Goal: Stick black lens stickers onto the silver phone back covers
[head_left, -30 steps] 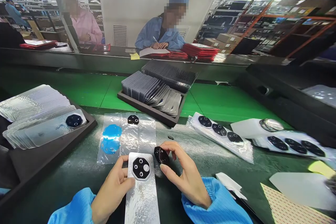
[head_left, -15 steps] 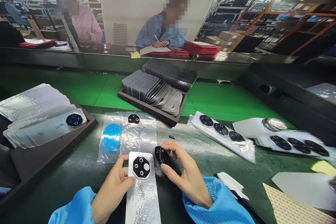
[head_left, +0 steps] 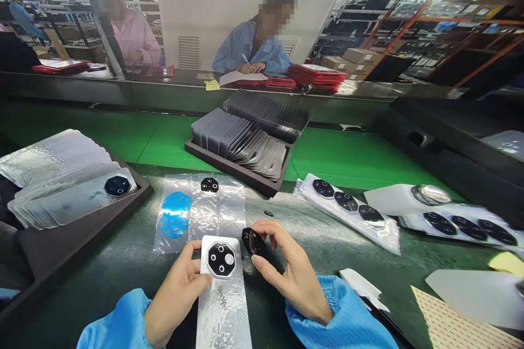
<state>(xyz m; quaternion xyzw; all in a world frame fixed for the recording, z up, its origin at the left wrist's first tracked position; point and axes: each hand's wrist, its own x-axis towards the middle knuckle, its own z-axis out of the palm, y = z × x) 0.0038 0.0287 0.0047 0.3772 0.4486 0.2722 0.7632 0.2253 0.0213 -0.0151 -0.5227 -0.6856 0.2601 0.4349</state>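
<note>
My left hand (head_left: 178, 289) grips the left edge of a silvery rectangular panel (head_left: 224, 311), thumb on its face. Near the panel's top sits a black octagonal piece with several small rings. Just to the right, my right hand (head_left: 284, 270) pinches a glossy black disc (head_left: 254, 242) between thumb and fingers, tilted and apart from the panel. Behind them lies a clear plastic sheet (head_left: 204, 215) with blue round film (head_left: 176, 215) and a black lens piece (head_left: 209, 185) on it. A small dark bit (head_left: 268, 213) lies on the dark table.
A grey tray (head_left: 135, 196) of silvery panels stands at left. A dark tray (head_left: 229, 168) of upright plates is on the green belt (head_left: 347, 155). Bagged black discs (head_left: 346, 201), white paper (head_left: 362, 282) and a dotted sheet (head_left: 454, 319) lie right. A person (head_left: 245, 46) writes opposite.
</note>
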